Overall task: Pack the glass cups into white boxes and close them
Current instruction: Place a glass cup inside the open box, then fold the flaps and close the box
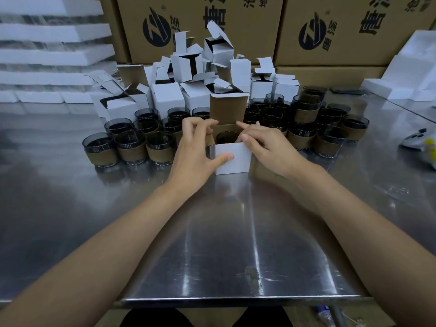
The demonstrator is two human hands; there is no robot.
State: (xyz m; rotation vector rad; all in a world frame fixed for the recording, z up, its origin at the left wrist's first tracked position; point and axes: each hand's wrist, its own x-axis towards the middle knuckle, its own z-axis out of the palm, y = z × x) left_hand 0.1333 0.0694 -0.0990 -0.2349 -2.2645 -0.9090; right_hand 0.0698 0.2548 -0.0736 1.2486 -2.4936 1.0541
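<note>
A small white box [233, 160] stands on the steel table [212, 232] with its brown-lined lid flap [227, 109] upright. Inside it sits a dark glass cup [227, 137], seen from above. My left hand [197, 147] grips the box's left side, thumb on the white front and fingers curled at the left side flap. My right hand [264, 143] holds the right top edge, thumb on the front rim and index finger on the right flap. Several dark glass cups with brown sleeves stand left [131, 148] and right [329, 143] of the box.
A heap of open white boxes [188, 86] lies behind the cups. Large brown cartons [200, 27] form a wall at the back. White foam slabs [47, 53] are stacked at the far left, foam pieces [412, 67] at the right. A white object [417, 140] lies at the right edge.
</note>
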